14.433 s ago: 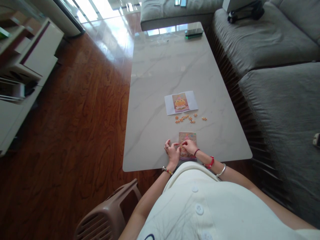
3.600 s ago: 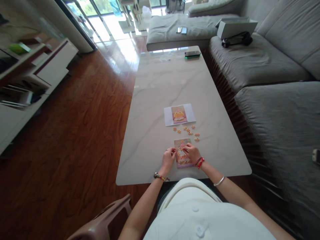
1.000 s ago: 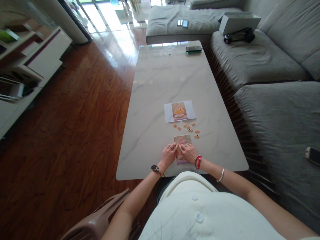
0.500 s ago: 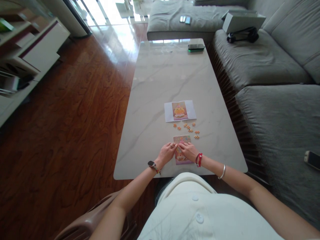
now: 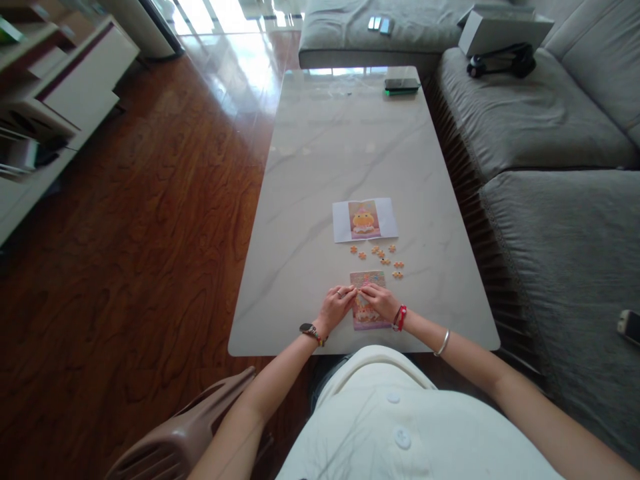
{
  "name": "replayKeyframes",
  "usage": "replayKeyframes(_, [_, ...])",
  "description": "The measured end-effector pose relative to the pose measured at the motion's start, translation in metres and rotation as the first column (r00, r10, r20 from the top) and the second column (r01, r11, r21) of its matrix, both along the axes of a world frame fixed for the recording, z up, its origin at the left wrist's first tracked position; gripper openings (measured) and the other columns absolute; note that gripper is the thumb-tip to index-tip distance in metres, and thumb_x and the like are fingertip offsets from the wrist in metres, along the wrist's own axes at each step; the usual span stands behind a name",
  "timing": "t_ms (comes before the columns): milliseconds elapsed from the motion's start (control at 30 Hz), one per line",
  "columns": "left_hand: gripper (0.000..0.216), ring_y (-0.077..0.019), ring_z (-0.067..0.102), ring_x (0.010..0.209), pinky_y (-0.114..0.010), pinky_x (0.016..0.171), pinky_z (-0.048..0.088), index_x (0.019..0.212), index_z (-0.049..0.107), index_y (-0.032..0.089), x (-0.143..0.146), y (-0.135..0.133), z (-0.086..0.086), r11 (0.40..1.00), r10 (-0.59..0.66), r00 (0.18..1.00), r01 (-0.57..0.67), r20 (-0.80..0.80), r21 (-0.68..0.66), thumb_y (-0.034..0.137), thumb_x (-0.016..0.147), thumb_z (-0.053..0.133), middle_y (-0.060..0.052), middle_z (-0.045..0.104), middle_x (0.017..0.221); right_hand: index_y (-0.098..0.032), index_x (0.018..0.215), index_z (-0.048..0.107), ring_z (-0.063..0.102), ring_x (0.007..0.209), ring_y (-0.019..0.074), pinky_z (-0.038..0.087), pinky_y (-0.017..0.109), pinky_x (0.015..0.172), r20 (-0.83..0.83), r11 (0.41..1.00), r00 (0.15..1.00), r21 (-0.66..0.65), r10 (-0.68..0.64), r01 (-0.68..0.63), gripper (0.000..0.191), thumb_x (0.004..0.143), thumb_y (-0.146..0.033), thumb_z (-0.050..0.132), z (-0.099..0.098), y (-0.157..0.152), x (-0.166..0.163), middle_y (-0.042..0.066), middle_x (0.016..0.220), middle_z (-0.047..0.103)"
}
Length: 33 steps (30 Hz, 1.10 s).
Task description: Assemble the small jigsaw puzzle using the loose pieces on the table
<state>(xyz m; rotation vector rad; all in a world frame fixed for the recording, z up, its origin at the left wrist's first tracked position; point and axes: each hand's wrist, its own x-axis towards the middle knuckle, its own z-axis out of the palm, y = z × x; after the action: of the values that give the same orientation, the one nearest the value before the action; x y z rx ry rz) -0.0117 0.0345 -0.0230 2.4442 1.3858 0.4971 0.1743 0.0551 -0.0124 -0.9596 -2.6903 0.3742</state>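
Observation:
A small jigsaw puzzle board (image 5: 373,279) lies near the front edge of the marble table (image 5: 320,153). My left hand (image 5: 338,304) and my right hand (image 5: 381,301) rest on the board, fingertips meeting over its middle and pressing on a piece there. Whether either hand pinches a piece is too small to tell. Several loose orange puzzle pieces (image 5: 380,255) lie just beyond the board. Farther back lies a reference picture (image 5: 365,219) of a yellow duck on white paper.
A dark phone (image 5: 402,85) lies at the table's far end. A grey sofa (image 5: 540,133) runs along the right, with a box (image 5: 503,30) and a phone (image 5: 629,324) on it. A brown plastic chair (image 5: 190,433) stands at the lower left, on the wooden floor (image 5: 140,233).
My hands stay on the puzzle board with fingertips together; only small finger shifts. The camera has tilted slightly. Fewer loose pieces lie beyond the board than in the earliest frame.

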Motion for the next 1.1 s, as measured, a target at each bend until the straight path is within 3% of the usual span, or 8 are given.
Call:
replayKeyframes(167, [0.027,-0.0136,0.05,0.091,-0.031,0.081,0.039,0.104,0.051,0.023,-0.001,0.0,0.001,1.0,-0.006,1.0,0.005,-0.023,-0.002,0.028,0.082,0.036,-0.005,0.054,0.105,-0.012,0.093,0.057,0.049,0.087,0.0139,0.04,0.029,0.079,0.001,0.998,0.998,0.008,0.065,-0.065,0.024,0.083,-0.015,0.036,0.001,0.01,0.0,0.008,0.09,0.056])
replayKeyframes(367, [0.028,-0.0137,0.049,0.093,-0.031,0.081,0.038,0.107,0.048,0.025,0.0,-0.001,-0.001,1.0,-0.007,0.998,0.008,-0.058,0.013,0.027,0.082,0.037,-0.004,0.054,0.106,-0.011,0.086,0.06,0.048,0.082,0.0159,0.038,0.031,0.077,0.213,0.995,0.972,-0.012,0.103,-0.103,0.023,0.082,-0.015,0.037,0.012,0.01,-0.011,0.008,0.081,0.055])
replayKeyframes(500, [0.029,-0.0132,0.048,0.093,-0.03,0.082,0.038,0.11,0.046,0.024,0.001,-0.002,0.0,1.0,0.003,0.998,-0.002,-0.065,0.019,0.027,0.082,0.037,-0.004,0.054,0.105,-0.009,0.087,0.06,0.047,0.084,0.0176,0.036,0.033,0.079,0.267,0.993,0.957,-0.022,0.115,-0.114,0.021,0.08,-0.014,0.041,0.018,0.006,-0.013,0.009,0.084,0.055])
replayKeyframes(767, [0.027,-0.0139,0.048,0.092,-0.031,0.082,0.037,0.107,0.047,0.025,0.002,-0.002,0.002,1.0,0.008,0.996,-0.006,-0.093,0.026,0.027,0.083,0.035,-0.004,0.053,0.105,-0.015,0.112,0.048,0.04,0.105,0.0184,0.031,0.034,0.083,0.148,0.999,0.989,0.037,-0.012,0.007,0.031,0.081,-0.017,0.04,0.009,-0.009,0.004,0.01,0.113,0.05])
replayKeyframes(1033, [0.033,-0.0147,0.046,0.094,-0.03,0.081,0.036,0.114,0.042,0.029,0.002,-0.003,-0.001,0.999,-0.006,0.988,0.012,-0.155,0.035,0.025,0.082,0.035,-0.003,0.05,0.108,-0.022,0.103,0.054,0.037,0.111,0.0167,0.026,0.038,0.089,0.015,0.995,0.998,-0.082,-0.061,0.062,0.028,0.078,-0.017,0.042,0.022,-0.002,0.005,0.005,0.106,0.055])
replayKeyframes(1100, [0.035,-0.0149,0.045,0.094,-0.03,0.079,0.036,0.116,0.039,0.032,0.002,-0.003,-0.001,0.999,-0.011,0.984,0.02,-0.178,0.049,0.024,0.082,0.036,-0.003,0.049,0.108,-0.022,0.101,0.056,0.037,0.11,0.0168,0.027,0.037,0.09,-0.051,0.987,0.987,-0.07,-0.149,0.146,0.029,0.078,-0.015,0.039,0.023,0.002,0.016,0.005,0.105,0.055])
